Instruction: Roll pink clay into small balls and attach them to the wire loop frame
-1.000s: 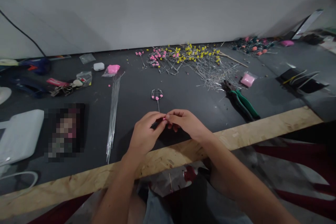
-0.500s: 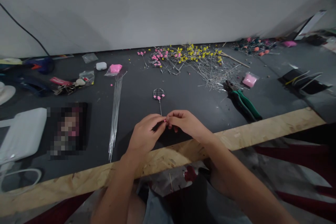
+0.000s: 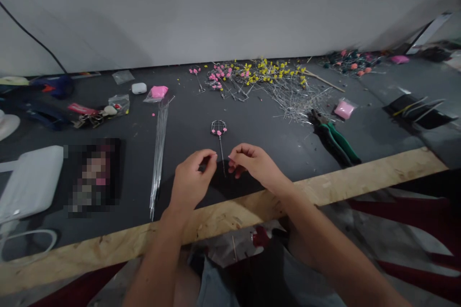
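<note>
A small wire cage with pink beads (image 3: 219, 127) lies on the dark table top, and its thin stem runs back toward me. My left hand (image 3: 190, 180) is just left of the stem's near end, thumb and forefinger pinched together with nothing visible between them. My right hand (image 3: 254, 164) is just right of the stem with its fingers curled in. Whether it pinches something tiny is too small to tell. Neither hand touches the wire cage.
A bundle of straight wires (image 3: 158, 146) lies to the left, and green-handled pliers (image 3: 336, 140) to the right. A heap of wires with yellow and pink beads (image 3: 266, 79) sits at the back. Pink bead bags (image 3: 157, 92), keys and a white box are at the left. The wooden table edge (image 3: 360, 177) runs in front.
My hands were pinched together over the stem's near end; now they have drawn apart to either side of it, and the stem lies bare on the table.
</note>
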### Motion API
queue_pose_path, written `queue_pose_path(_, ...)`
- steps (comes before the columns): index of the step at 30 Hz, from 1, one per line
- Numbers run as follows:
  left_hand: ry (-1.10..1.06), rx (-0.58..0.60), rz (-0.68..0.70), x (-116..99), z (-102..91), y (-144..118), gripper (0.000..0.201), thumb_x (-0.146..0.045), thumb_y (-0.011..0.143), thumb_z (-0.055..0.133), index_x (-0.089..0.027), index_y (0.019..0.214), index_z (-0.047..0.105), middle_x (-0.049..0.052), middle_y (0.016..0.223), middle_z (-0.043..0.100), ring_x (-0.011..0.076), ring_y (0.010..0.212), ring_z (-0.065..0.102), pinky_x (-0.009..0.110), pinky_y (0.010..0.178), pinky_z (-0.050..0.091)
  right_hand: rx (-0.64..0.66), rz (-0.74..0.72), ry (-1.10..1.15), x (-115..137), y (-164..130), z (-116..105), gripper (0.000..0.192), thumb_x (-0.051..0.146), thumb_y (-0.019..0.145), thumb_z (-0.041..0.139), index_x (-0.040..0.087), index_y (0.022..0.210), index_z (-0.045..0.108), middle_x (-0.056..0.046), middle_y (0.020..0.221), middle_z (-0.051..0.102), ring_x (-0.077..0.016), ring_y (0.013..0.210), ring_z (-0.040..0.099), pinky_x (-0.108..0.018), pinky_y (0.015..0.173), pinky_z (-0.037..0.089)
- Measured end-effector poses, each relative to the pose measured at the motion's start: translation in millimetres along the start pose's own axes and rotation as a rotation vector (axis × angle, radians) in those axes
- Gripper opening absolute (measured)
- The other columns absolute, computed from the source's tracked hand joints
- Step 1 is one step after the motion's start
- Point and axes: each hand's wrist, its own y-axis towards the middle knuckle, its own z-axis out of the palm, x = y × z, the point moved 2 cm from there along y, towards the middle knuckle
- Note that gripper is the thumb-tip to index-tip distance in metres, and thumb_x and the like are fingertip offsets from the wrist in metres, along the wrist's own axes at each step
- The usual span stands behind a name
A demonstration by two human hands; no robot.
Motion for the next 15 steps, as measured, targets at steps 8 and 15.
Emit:
queue_pose_path(8,-0.04,0.005,-0.118,27.1,-9.5,14.3,0.024,-0.033,0.086,0.046,-0.021,0.103,0.059,0.004,0.093,0.069,0.0151,0.076,0.065,0.028,0.071,0.05,-0.08,-0.086,0.036,-1.2,2.9,-14.2,0.019,0.027,0.07,0.068,0.019,0.087,0.061,0.001,0.076,0.062,-0.0112,0.07,0.061,-0.025,0.062,0.051)
queue_pose_path(15,0.003,0.055,-0.145,29.9,-7.2,17.4,0.028,-0.039,0.087,0.045,-0.021,0.099,0.062,0.003,0.087,0.07,0.0146,0.07,0.064,0.028,0.066,0.05,-0.055,-0.041,-0.032,-1.4,1.6,-18.0,0.016,0.03,0.075,0.065,0.018,0.085,0.066,0.0,0.075,0.062,-0.0099,0.067,0.058,-0.026,0.064,0.05)
